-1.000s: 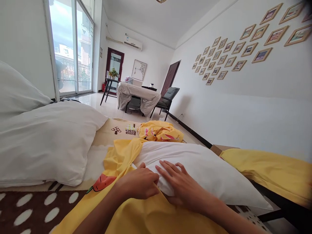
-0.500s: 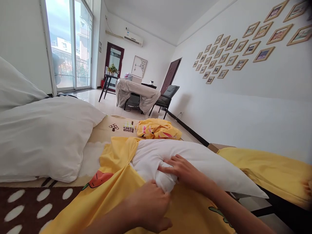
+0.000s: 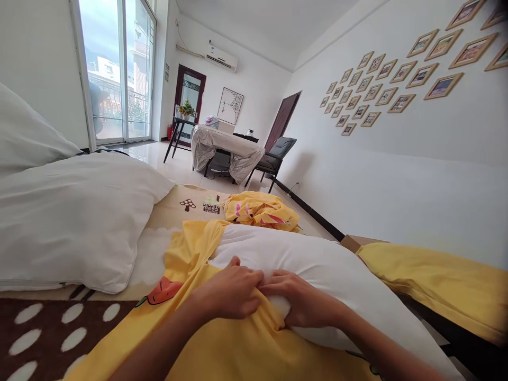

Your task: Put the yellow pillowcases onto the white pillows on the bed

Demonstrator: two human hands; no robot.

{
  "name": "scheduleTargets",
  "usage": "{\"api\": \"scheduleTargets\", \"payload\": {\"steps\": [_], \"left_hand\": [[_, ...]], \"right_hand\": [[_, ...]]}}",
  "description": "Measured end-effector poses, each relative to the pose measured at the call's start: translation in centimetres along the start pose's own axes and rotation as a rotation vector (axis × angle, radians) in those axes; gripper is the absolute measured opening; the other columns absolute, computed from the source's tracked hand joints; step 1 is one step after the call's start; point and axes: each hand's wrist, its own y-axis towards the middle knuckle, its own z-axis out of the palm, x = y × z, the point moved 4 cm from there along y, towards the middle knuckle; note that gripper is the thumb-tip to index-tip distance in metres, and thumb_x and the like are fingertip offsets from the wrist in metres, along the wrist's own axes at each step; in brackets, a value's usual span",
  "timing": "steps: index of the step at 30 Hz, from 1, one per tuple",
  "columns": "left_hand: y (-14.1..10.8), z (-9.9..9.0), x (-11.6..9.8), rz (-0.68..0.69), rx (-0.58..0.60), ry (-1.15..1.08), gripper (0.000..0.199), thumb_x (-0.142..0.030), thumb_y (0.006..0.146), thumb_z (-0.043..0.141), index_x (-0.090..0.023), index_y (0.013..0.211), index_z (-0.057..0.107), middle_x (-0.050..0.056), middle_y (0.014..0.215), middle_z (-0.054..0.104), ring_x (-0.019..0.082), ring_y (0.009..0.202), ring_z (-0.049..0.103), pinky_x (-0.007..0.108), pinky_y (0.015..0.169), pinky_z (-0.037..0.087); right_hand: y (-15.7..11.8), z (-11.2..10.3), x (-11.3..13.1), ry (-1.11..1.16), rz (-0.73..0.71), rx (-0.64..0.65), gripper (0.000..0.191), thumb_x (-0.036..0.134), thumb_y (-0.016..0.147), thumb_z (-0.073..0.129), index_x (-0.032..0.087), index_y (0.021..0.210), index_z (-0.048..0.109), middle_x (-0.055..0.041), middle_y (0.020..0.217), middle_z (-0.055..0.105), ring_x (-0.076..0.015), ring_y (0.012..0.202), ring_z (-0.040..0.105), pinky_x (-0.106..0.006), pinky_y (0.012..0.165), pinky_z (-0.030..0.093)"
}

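Note:
A plump white pillow [image 3: 341, 270] lies in front of me, partly inside a yellow pillowcase [image 3: 226, 349] with a printed carrot. My left hand [image 3: 234, 291] is closed on the edge of the pillowcase opening, over the pillow. Close to its right, my right hand [image 3: 304, 301] has its fingers bent around the same edge, with a bit of white pillow showing under them. The fingertips of both hands are partly hidden in the folds. How far the pillow reaches inside the case cannot be seen.
Large white cushions [image 3: 71, 222] lie at the left, on a brown and cream blanket [image 3: 43, 333]. Beyond the pillow is a crumpled yellow cloth [image 3: 262, 209]. A yellow cushion [image 3: 440, 280] lies at the right. Farther off stand a covered table [image 3: 226, 140] and a black chair [image 3: 278, 156].
My left hand has moved up and forward, bringing the yellow edge over the pillow. My right hand has shifted down and right, and the bunched white corner is now mostly covered.

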Motion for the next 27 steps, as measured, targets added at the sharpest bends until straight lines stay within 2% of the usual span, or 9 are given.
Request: {"api": "scheduleTargets", "payload": {"steps": [4, 6, 8, 11, 14, 17, 19, 23, 27], "left_hand": [[0.3, 0.2, 0.2, 0.031, 0.016, 0.050, 0.015, -0.028, 0.082, 0.049, -0.018, 0.072, 0.052, 0.003, 0.078, 0.063, 0.019, 0.078, 0.060, 0.036, 0.085, 0.040], [0.2, 0.7, -1.0, 0.106, -0.021, 0.097, 0.013, -0.025, 0.084, 0.047, -0.018, 0.073, 0.052, 0.002, 0.078, 0.063, 0.018, 0.077, 0.060, 0.032, 0.079, 0.041], [-0.1, 1.2, -2.4, 0.194, -0.056, 0.137, 0.010, -0.025, 0.083, 0.049, -0.020, 0.075, 0.052, 0.000, 0.076, 0.063, 0.017, 0.075, 0.060, 0.030, 0.074, 0.041], [-0.6, 2.3, -4.1, 0.351, -0.079, 0.201, 0.012, -0.030, 0.083, 0.055, -0.021, 0.076, 0.052, -0.002, 0.072, 0.061, 0.015, 0.073, 0.059, 0.028, 0.068, 0.040], [-0.6, 2.9, -4.2, 0.415, -0.080, 0.260, 0.016, -0.034, 0.085, 0.054, -0.021, 0.076, 0.054, -0.003, 0.071, 0.060, 0.015, 0.073, 0.058, 0.027, 0.067, 0.040], [-0.1, 2.1, -2.4, 0.307, -0.083, 0.138, 0.020, -0.042, 0.083, 0.056, -0.022, 0.081, 0.058, -0.002, 0.079, 0.061, 0.014, 0.077, 0.058, 0.026, 0.074, 0.042], [0.1, 0.7, 0.0, 0.121, -0.191, 0.038, 0.020, -0.041, 0.084, 0.053, -0.023, 0.093, 0.058, 0.000, 0.093, 0.061, 0.016, 0.087, 0.057, 0.028, 0.082, 0.042], [-0.4, -1.7, 6.0, -0.293, -0.414, 0.125, 0.031, -0.015, 0.077, 0.046, -0.018, 0.107, 0.052, 0.009, 0.110, 0.054, 0.024, 0.103, 0.048, 0.039, 0.090, 0.039], [-0.7, -2.0, 8.6, -0.337, -0.411, 0.101, 0.037, -0.012, 0.069, 0.050, -0.020, 0.104, 0.049, 0.007, 0.108, 0.052, 0.023, 0.101, 0.047, 0.036, 0.086, 0.040]], "right_hand": [[-0.5, -4.2, -1.6, 0.196, 0.109, 0.026, 0.042, 0.036, 0.080, 0.059, 0.023, 0.120, 0.060, -0.0044, 0.105, 0.068, -0.0184, 0.094, 0.061, -0.030, 0.081, 0.046], [1.2, -6.6, -4.1, 0.109, 0.228, -0.116, 0.040, 0.040, 0.085, 0.052, 0.022, 0.121, 0.059, -0.0055, 0.107, 0.067, -0.0186, 0.094, 0.061, -0.030, 0.080, 0.047], [3.8, -7.8, -6.7, -0.050, 0.333, -0.233, 0.045, 0.042, 0.086, 0.051, 0.023, 0.125, 0.055, -0.0066, 0.122, 0.061, -0.0208, 0.109, 0.056, -0.033, 0.091, 0.042], [7.9, -6.8, -9.7, -0.162, 0.438, -0.209, 0.058, 0.051, 0.084, 0.051, 0.021, 0.133, 0.048, -0.0102, 0.134, 0.051, -0.0271, 0.123, 0.045, -0.041, 0.102, 0.032], [10.3, -4.6, -11.1, -0.173, 0.479, -0.164, 0.056, 0.057, 0.086, 0.044, 0.015, 0.119, 0.060, -0.0154, 0.120, 0.061, -0.0308, 0.114, 0.053, -0.045, 0.098, 0.034], [10.5, -2.9, -11.8, -0.179, 0.507, -0.171, 0.055, 0.058, 0.088, 0.038, 0.014, 0.110, 0.063, -0.0146, 0.110, 0.066, -0.0277, 0.100, 0.060, -0.038, 0.085, 0.042], [9.9, -2.5, -11.8, -0.195, 0.535, -0.212, 0.055, 0.058, 0.087, 0.040, 0.014, 0.113, 0.059, -0.0141, 0.109, 0.066, -0.0264, 0.097, 0.061, -0.034, 0.079, 0.044], [8.5, -2.4, -10.2, -0.268, 0.563, -0.303, 0.054, 0.054, 0.088, 0.042, 0.015, 0.125, 0.050, -0.0127, 0.105, 0.067, -0.0256, 0.098, 0.061, -0.033, 0.078, 0.043], [7.0, -3.0, -6.2, -0.417, 0.481, -0.356, 0.052, 0.048, 0.092, 0.035, 0.021, 0.137, 0.039, -0.0098, 0.103, 0.068, -0.0243, 0.092, 0.064, -0.032, 0.074, 0.043]]}}
